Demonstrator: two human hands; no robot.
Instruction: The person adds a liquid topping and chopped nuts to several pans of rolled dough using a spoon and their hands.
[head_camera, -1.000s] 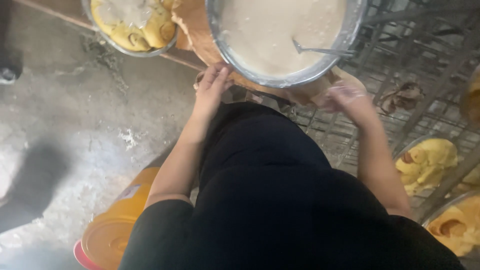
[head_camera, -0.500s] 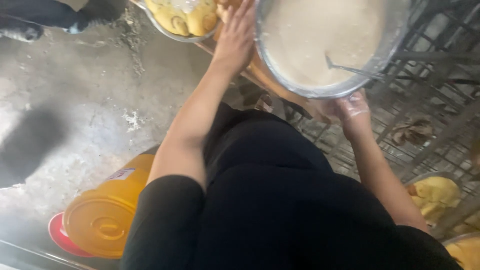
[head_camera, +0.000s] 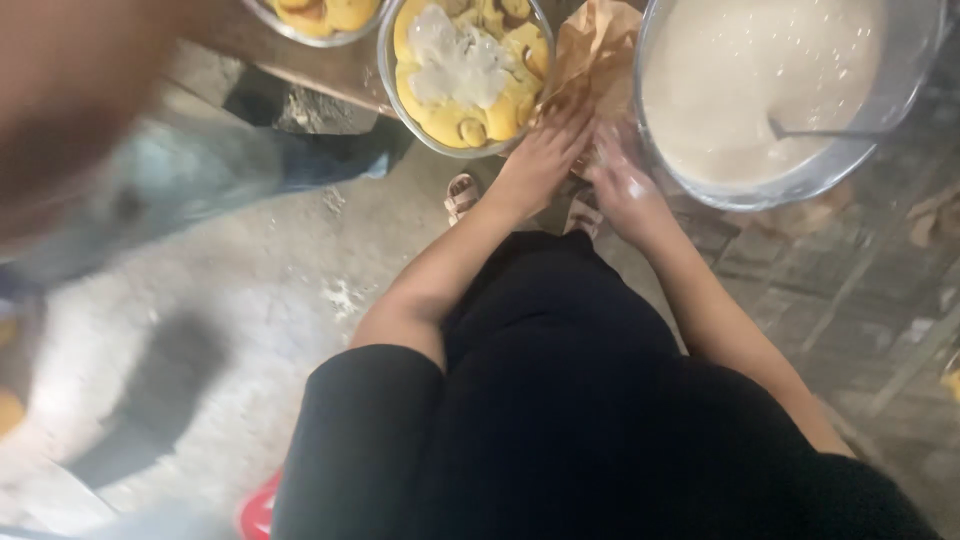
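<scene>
My left hand (head_camera: 545, 150) lies with fingers spread on crumpled brown paper (head_camera: 595, 45), right beside a glass bowl (head_camera: 400, 95) of yellow pieces topped with white batter. My right hand (head_camera: 622, 180) is close to it, at the paper's lower edge and against the rim of a large glass bowl (head_camera: 700, 190) filled with pale batter. The right hand's fingers are blurred and partly hidden. A metal utensil handle (head_camera: 825, 131) sticks out of the batter. Both hands nearly touch each other between the two bowls.
A third bowl of yellow pieces (head_camera: 320, 18) stands at the top left on a wooden board (head_camera: 300, 65). A blurred person (head_camera: 150, 180) stands at the left. Sandalled feet (head_camera: 460, 195) rest on the concrete floor; a metal grate (head_camera: 860, 290) lies at the right.
The view has swung right and down. My left hand came off the yellow-piece bowl's side to the brown paper, and my right hand moved left along the big bowl's rim to meet it.
</scene>
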